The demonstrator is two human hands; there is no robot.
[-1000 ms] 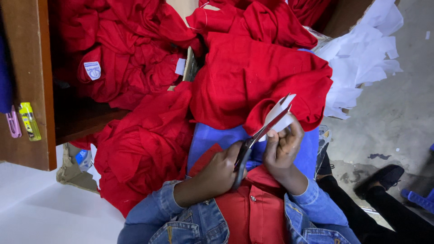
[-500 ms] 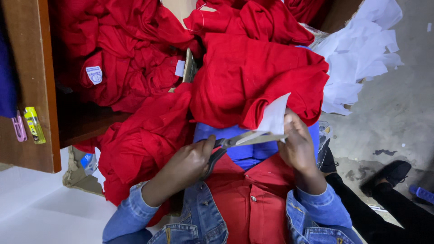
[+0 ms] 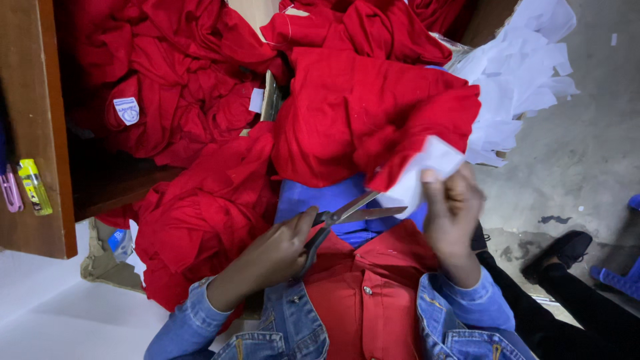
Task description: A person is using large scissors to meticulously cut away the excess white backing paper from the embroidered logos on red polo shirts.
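Observation:
My left hand point(image 3: 267, 257) grips the dark handles of a pair of scissors point(image 3: 347, 215), whose blades are slightly parted and point right over a blue cloth point(image 3: 313, 197). My right hand point(image 3: 453, 213) pinches a white fabric piece point(image 3: 427, 170) at the lower edge of a red garment point(image 3: 360, 113) draped in front of me. The blade tips lie just left of my right hand, below the white piece. Denim sleeves cover both forearms, and a red buttoned shirt point(image 3: 363, 300) lies between them.
Heaps of red garments point(image 3: 180, 87) fill a wooden cabinet point(image 3: 50, 133) and spill down at the left. A pile of white pieces point(image 3: 520, 73) lies at the upper right on the grey floor. A black shoe point(image 3: 553, 257) sits at the right.
The scissors came down from pointing up to lying nearly level. My hands moved apart, and my right hand now holds the white piece alone at the garment's edge.

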